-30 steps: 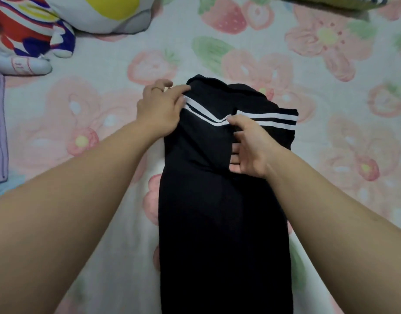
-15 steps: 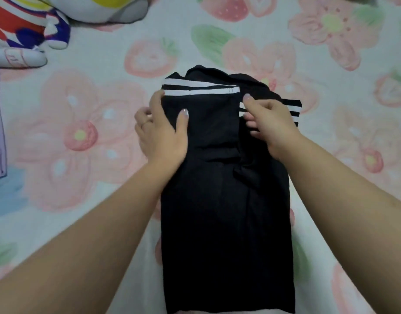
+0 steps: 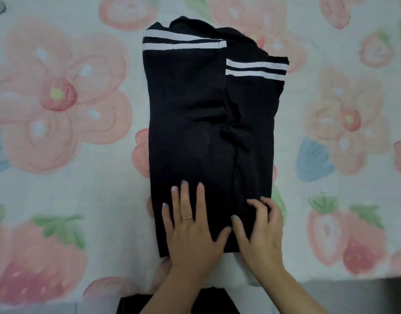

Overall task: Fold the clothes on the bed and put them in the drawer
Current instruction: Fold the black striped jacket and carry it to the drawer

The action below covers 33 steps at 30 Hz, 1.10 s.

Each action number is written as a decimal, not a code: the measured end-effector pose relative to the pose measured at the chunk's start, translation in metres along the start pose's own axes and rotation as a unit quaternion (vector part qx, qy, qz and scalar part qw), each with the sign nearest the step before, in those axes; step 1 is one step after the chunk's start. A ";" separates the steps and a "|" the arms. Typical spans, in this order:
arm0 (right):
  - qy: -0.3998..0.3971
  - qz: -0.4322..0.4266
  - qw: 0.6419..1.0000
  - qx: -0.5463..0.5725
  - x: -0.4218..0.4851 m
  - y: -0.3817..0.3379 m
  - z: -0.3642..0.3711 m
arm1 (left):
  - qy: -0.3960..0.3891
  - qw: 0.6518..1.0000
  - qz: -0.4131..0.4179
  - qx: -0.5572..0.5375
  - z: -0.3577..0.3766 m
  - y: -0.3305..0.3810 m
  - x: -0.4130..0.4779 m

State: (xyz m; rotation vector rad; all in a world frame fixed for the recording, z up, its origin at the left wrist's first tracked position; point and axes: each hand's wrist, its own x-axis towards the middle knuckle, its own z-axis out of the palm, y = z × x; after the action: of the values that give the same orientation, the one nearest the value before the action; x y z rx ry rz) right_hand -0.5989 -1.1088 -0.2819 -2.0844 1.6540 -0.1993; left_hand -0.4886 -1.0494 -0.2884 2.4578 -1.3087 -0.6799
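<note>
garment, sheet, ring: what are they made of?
Garment: soft matte black knit, probably a cotton blend; it creases and lies limp.
Stripes: white, sewn or printed, cannot tell.
Sheet: matte fabric with a printed strawberry and flower pattern.
Ring: thin metal band, gold-toned.

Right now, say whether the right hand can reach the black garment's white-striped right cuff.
Probably yes: the right hand rests on the black garment near its hem, and only bare fabric separates it from the white-striped right cuff.

Garment (image 3: pixel 190 123) black – twin white stripes on each cuff. Sheet (image 3: pixel 81 196) white – pink flowers, strawberries, green leaves.
</note>
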 end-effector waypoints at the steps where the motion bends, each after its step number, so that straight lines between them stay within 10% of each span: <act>1: -0.023 -0.008 1.000 -0.003 -0.010 0.006 -0.001 | -0.006 1.000 0.029 0.010 0.002 -0.008 -0.008; 8: -0.021 0.020 1.000 0.008 -0.032 0.035 -0.019 | 0.087 0.986 0.143 0.021 -0.014 -0.058 -0.019; 15: -0.014 0.130 0.990 0.054 -0.027 0.041 -0.016 | -0.027 0.996 0.027 -0.083 -0.036 -0.063 -0.013; 22: 0.032 0.152 0.988 0.026 -0.035 0.039 -0.033 | 0.063 0.996 0.060 -0.016 -0.066 -0.091 -0.035; 27: 0.047 0.045 0.997 -0.041 -0.042 0.018 -0.023 | 0.091 0.994 -0.009 -0.058 -0.057 -0.061 -0.032; 33: 0.077 -0.042 0.996 -0.020 -0.020 -0.004 -0.016 | 0.041 0.984 0.130 0.110 -0.027 -0.019 -0.005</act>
State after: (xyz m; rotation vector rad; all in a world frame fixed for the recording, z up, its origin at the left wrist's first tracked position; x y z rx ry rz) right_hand -0.6069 -1.0930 -0.2626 -2.2209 1.6709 -0.3650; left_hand -0.4633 -1.0344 -0.2722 2.3838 -1.7133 -0.3828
